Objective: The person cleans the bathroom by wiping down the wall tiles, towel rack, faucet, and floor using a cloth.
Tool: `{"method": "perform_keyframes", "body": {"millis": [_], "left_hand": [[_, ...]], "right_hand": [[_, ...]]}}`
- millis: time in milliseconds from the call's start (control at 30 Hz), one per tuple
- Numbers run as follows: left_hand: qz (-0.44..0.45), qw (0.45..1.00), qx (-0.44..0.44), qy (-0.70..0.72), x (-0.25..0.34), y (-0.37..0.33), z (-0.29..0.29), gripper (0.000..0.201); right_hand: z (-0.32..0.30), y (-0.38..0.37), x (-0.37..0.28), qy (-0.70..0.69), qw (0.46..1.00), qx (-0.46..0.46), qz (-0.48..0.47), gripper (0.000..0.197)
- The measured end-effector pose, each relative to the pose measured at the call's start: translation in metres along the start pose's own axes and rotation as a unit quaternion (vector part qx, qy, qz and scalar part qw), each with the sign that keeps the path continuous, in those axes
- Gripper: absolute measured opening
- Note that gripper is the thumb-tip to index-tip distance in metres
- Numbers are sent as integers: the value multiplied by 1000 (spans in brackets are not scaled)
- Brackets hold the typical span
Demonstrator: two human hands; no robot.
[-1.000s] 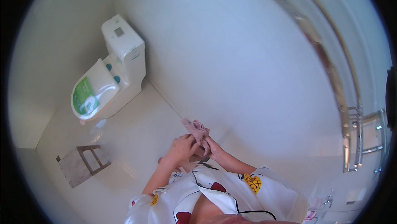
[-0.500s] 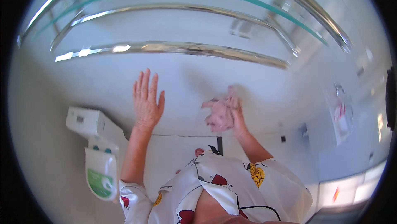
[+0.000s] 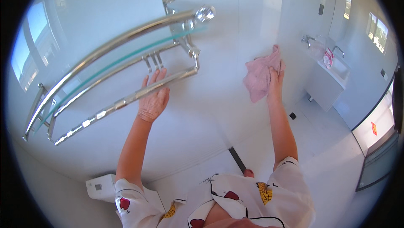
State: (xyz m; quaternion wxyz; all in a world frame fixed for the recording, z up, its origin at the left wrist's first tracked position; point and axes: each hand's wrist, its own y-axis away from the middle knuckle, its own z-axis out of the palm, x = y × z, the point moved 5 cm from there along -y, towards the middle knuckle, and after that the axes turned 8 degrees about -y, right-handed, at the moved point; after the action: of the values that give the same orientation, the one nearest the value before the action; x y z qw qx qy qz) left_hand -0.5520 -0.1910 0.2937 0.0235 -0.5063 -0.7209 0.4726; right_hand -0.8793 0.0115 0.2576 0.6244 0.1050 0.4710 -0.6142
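Observation:
My right hand (image 3: 275,80) grips a crumpled pink cloth (image 3: 257,76) at the pale glossy wall (image 3: 223,97), to the right of a metal wall rack. Part of the cloth hangs down from my fingers, and a corner sticks up above them. My left hand (image 3: 154,102) is open with its fingers stretched upward. It sits at the rack's lower chrome bar (image 3: 126,100), which crosses in front of the fingers; whether they touch the wall I cannot tell. Above that bar runs a glass shelf with a teal edge (image 3: 126,54), under a thicker chrome rail (image 3: 113,41).
At the right stands a white washbasin (image 3: 341,71) with a tap and a pink-and-white item (image 3: 328,58) on it. A white box-shaped fixture (image 3: 100,187) is at lower left. A dark strip (image 3: 237,160) lies on the light floor.
The view has turned to the right and tilted. My right hand has carried the cloth up and rightward. My left hand has moved from below the rack to behind its lower bar.

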Motion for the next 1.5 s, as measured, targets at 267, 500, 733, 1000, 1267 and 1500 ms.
{"method": "perform_keyframes", "body": {"millis": [267,500,733,1000,1267,1500], "left_hand": [[20,997,23,-64,2,-36,38,50],[-28,993,78,-86,32,-95,41,46],[-77,979,68,-177,32,-92,54,49],[-69,973,71,-211,33,-86,51,46],[-60,980,60,-178,37,-91,52,48],[-52,987,82,-129,34,-89,51,49]], "right_hand": [[41,-144,-63,67,983,-77,-152,51],[15,-327,-121,233,895,205,-319,63],[6,-410,-68,365,833,279,-309,81],[10,-464,-112,331,874,327,-144,84],[125,-419,-169,364,851,266,-271,74],[321,-235,-217,322,779,87,-531,56]]}}
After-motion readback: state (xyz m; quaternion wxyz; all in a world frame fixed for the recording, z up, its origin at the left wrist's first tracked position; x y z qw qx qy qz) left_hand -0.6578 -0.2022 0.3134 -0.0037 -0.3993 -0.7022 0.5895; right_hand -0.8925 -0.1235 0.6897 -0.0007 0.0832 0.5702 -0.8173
